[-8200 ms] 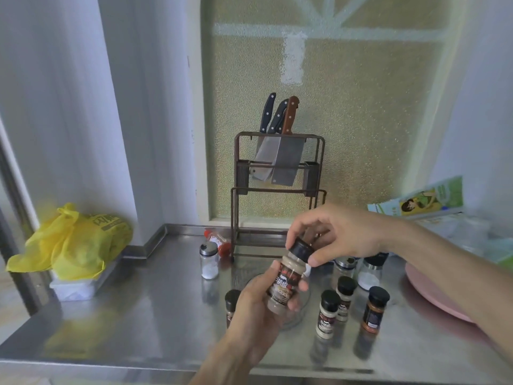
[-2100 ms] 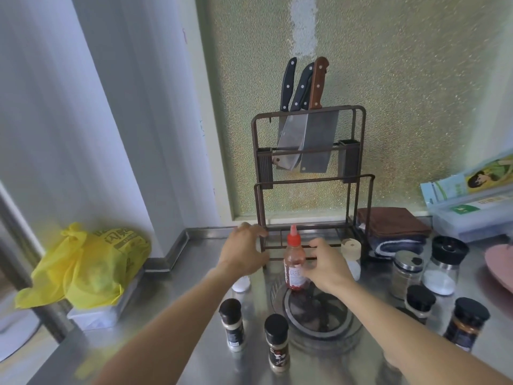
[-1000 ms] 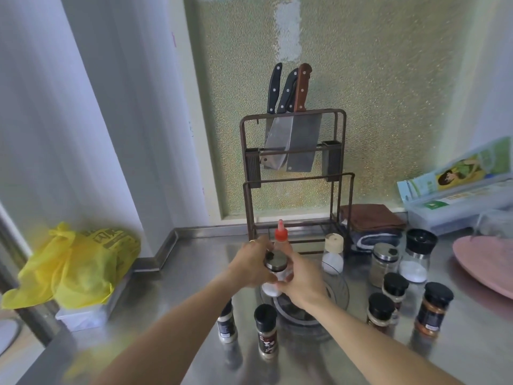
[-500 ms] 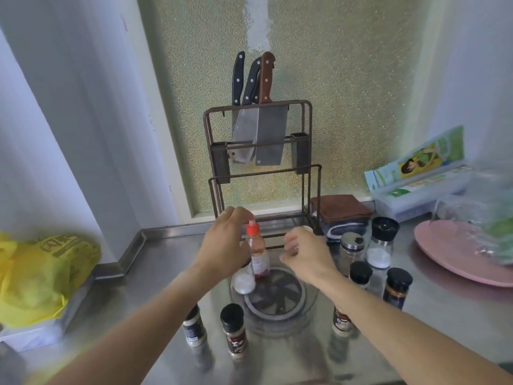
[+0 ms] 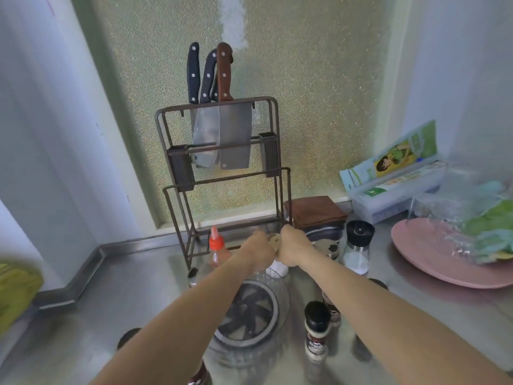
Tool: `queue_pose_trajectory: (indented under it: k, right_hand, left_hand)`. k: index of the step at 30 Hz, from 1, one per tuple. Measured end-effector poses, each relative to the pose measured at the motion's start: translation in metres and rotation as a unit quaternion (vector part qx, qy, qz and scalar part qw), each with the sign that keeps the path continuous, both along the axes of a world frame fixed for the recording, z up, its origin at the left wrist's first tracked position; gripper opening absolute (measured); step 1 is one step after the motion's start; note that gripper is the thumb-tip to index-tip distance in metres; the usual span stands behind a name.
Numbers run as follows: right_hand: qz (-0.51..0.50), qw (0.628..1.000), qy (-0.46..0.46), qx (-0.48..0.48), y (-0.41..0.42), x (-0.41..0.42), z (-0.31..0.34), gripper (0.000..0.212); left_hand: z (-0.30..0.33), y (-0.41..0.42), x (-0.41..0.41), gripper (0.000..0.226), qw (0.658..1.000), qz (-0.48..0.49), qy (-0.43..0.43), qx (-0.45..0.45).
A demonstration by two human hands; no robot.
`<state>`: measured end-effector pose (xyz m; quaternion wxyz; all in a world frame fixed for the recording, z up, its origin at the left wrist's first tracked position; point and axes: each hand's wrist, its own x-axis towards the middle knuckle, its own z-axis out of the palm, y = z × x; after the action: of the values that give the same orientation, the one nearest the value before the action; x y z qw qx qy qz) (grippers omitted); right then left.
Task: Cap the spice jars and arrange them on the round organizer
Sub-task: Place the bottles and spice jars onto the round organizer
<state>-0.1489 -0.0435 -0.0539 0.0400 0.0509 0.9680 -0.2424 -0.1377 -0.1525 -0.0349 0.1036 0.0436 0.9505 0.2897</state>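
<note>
Two hands met at far rim of round organizer (image 5: 273, 297): left hand (image 5: 256, 252) and right hand (image 5: 293, 250) closed around small white jar (image 5: 277, 268), beige cap (image 5: 274, 241) being fitted; capping step judged underway; next, jar to be set on organizer beside red-capped bottle (image 5: 218, 250)

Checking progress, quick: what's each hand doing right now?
Left hand: grip closed on the beige-lidded jar.
Right hand: closed on the same jar.
</note>
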Motion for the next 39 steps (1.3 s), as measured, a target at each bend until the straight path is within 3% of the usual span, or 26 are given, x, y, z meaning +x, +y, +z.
queue_pose_trajectory:
  k: [2, 4, 10, 12, 15, 19, 26, 33, 36, 39]
  right_hand:
    - [0.008, 1.0, 0.005, 0.003, -0.001, -0.007, -0.006, 0.044]
    - [0.012, 1.0, 0.02, 0.012, 0.001, -0.009, -0.008, 0.034]
    - [0.015, 0.993, 0.117, 0.028, 0.004, 0.011, 0.024, 0.032]
    - [0.022, 0.991, 0.133, 0.02, 0.003, 0.023, 0.044, 0.034]
    - [0.057, 0.993, 0.107, 0.001, -0.008, 0.043, 0.058, 0.038]
    - [0.081, 0.994, 0.063, -0.022, -0.035, 0.054, 0.041, 0.034]
    - [0.053, 0.996, 0.073, -0.008, -0.062, 0.052, 0.01, 0.003]
    - [0.055, 0.995, 0.079, 0.028, -0.055, 0.053, 0.01, 0.016]
    - [0.056, 0.991, 0.116, 0.044, -0.028, 0.059, 0.028, 0.023]
    - [0.029, 0.986, 0.157, 0.052, 0.017, 0.065, 0.053, 0.04]
  left_hand:
    - [-0.005, 0.005, -0.006, 0.015, 1.0, 0.005, 0.0, 0.028]
    - [-0.005, 0.007, -0.006, 0.031, 0.999, 0.014, 0.012, 0.05]
    - [0.021, -0.003, 0.002, 0.026, 0.998, -0.013, 0.019, 0.062]
    - [0.042, -0.013, 0.016, 0.037, 0.997, -0.017, 0.036, 0.069]
    - [0.058, -0.032, 0.038, 0.043, 0.998, -0.011, 0.049, 0.034]
    - [0.055, -0.05, 0.061, 0.041, 1.0, -0.018, 0.0, -0.004]
    - [0.036, -0.055, 0.082, 0.035, 1.0, -0.002, -0.026, 0.004]
    - [0.025, -0.055, 0.078, 0.037, 1.0, -0.003, -0.013, -0.014]
    - [0.029, -0.051, 0.082, 0.029, 0.996, 0.001, 0.063, -0.068]
    - [0.035, -0.034, 0.079, 0.026, 0.984, 0.0, 0.169, -0.049]
